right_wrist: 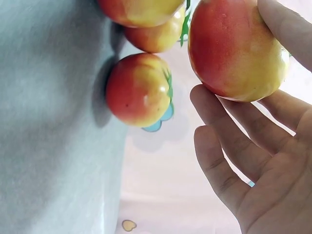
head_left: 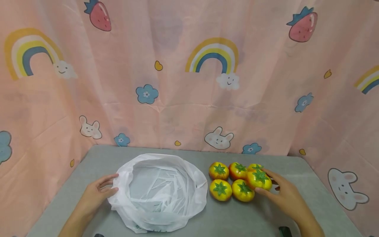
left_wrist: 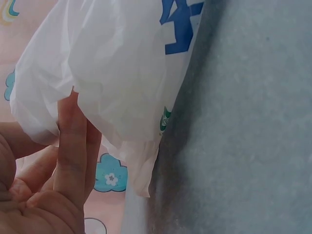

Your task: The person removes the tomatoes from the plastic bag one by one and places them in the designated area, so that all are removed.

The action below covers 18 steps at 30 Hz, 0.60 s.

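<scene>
A white plastic bag (head_left: 121, 184) lies spread on the grey table with its mouth turned wide to the top. My left hand (head_left: 96, 192) pinches the bag's left rim; in the left wrist view the fingers (left_wrist: 72, 156) reach under the thin plastic. My right hand (head_left: 282, 194) grips a yellow-red toy tomato (head_left: 259, 179) with a green leaf top, raised off the table in the right wrist view. Beside it several more tomatoes (head_left: 220, 190) sit in two rows right of the bag. One tomato (head_left: 255, 166) at the back is partly hidden by the held one.
The grey table (head_left: 237, 220) meets a pink printed curtain (head_left: 177, 125) at its back and sides. A dark object (head_left: 285, 231) shows at the front edge near my right forearm, and another dark piece (head_left: 99, 235) near my left one.
</scene>
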### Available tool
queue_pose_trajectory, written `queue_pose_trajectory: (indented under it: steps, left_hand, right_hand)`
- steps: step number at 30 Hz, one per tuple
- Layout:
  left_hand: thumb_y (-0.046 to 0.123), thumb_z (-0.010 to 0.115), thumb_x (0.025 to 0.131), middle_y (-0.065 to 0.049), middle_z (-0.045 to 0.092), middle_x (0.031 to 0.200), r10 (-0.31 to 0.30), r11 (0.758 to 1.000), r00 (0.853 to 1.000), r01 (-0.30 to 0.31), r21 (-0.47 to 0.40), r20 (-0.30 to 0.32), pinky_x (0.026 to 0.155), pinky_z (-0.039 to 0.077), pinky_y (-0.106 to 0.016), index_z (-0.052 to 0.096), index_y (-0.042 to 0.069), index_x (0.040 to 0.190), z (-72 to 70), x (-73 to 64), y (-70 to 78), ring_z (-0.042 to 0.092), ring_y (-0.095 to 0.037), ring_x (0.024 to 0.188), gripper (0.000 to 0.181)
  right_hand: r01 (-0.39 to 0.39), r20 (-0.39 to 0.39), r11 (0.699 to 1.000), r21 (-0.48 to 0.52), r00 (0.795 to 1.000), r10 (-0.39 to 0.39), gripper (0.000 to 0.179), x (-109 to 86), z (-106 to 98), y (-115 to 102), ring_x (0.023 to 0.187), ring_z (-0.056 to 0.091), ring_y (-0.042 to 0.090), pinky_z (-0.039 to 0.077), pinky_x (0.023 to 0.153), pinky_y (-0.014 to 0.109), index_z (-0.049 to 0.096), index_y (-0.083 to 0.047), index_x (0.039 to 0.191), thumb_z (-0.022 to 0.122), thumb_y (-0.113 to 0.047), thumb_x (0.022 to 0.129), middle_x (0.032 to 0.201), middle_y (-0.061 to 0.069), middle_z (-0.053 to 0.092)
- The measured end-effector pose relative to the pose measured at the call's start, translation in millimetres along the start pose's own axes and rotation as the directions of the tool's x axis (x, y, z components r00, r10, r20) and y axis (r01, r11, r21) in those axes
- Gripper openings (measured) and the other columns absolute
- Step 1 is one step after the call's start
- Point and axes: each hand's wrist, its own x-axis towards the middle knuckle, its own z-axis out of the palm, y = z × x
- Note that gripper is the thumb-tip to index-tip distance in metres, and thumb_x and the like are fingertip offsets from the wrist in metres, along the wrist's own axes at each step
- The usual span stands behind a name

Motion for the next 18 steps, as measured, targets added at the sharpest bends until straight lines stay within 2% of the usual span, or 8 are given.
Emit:
queue_pose_trajectory:
  steps: [8,18]
  left_hand:
    - [0.026,0.076,0.088,-0.017,0.054,0.139,-0.023,1.0,1.0,0.023,0.012,-0.012,0.083,0.049,-0.015,0.049,0.011,0.146,1.8,0.3,-0.3,0.064,-0.007,0.104,0.066]
    - [0.024,0.076,0.088,-0.019,0.052,0.141,-0.039,0.999,0.999,0.039,0.007,-0.017,0.083,0.048,-0.014,0.049,0.01,0.146,3.1,1.9,0.5,0.064,-0.011,0.107,0.066]
  right_hand:
    - [0.024,-0.03,1.0,-0.007,0.999,-0.024,0.09,-2.6,0.5,10.8,0.114,0.058,0.043,0.056,0.084,0.052,0.044,-0.003,0.147,0.067,-0.063,0.085,0.143,0.032,0.049]
    - [-0.018,-0.013,0.999,-0.039,1.0,0.017,0.094,-3.0,-0.1,20.4,0.111,0.058,0.044,0.056,0.083,0.052,0.043,-0.003,0.147,0.065,-0.068,0.083,0.142,0.034,0.047]
